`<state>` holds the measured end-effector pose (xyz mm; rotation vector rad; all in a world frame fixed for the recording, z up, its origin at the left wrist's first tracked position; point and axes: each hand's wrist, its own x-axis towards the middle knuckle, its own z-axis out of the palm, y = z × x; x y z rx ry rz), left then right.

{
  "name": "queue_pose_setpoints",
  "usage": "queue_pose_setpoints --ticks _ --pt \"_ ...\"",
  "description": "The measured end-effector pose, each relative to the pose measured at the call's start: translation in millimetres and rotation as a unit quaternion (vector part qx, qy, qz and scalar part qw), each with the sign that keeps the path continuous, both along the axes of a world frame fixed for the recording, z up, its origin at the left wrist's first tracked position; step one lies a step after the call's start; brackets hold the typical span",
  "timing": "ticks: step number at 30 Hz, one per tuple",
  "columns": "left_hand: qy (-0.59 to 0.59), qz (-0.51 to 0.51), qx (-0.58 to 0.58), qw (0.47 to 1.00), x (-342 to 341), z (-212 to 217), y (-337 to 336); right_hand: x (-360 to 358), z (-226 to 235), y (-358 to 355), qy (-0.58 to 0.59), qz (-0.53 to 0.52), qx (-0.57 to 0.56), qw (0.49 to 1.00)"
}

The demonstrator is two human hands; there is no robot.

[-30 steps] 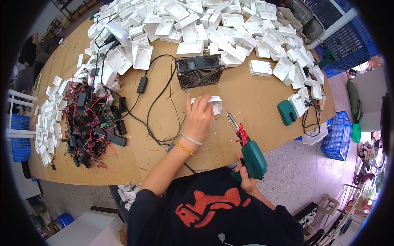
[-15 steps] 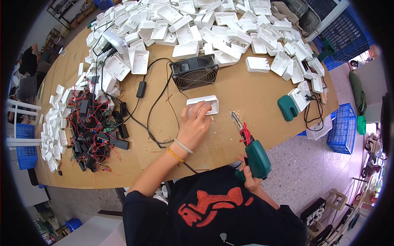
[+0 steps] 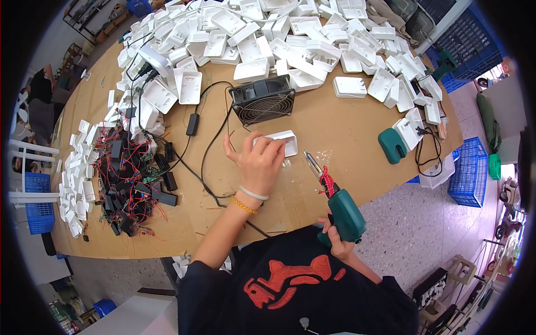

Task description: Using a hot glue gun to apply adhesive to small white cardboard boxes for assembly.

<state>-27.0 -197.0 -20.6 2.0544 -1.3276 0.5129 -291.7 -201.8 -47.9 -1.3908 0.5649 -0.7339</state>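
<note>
My left hand [image 3: 260, 162] is over a small white plastic housing [image 3: 290, 146], its outer finger spread to the left. Its thumb and forefinger come together over the tray-like inside, and what they pinch, if anything, is too small to make out. My right hand [image 3: 339, 237] grips the handle of a green soldering gun [image 3: 347, 215] near the table's front edge. Red wire is wound round the gun's neck, and its metal tip points up and left, just short of the housing.
A black fan [image 3: 263, 100] stands behind the housing, with a black cable [image 3: 205, 162] to its left. White housings [image 3: 251, 47] are heaped at the back. Black parts with red wires [image 3: 128, 178] lie left. A green holder [image 3: 392, 146] sits right.
My left hand has shifted slightly left, its outer finger lifting and spreading. The soldering gun's tip has moved a little left, nearer the housing.
</note>
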Motion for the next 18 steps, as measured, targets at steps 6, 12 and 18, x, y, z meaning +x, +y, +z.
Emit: queue_pose_setpoints --ticks 6,12,18 --pt "0.063 -0.030 -0.022 0.997 6 -20 -3 2 1 -2 0.056 0.025 -0.003 0.998" --pt "-0.073 -0.024 0.020 0.997 -1 2 4 8 10 -3 0.021 -0.008 0.020 1.000" --pt "0.011 0.016 0.027 0.999 -1 11 3 8 7 -5 0.012 -0.014 0.020 1.000"
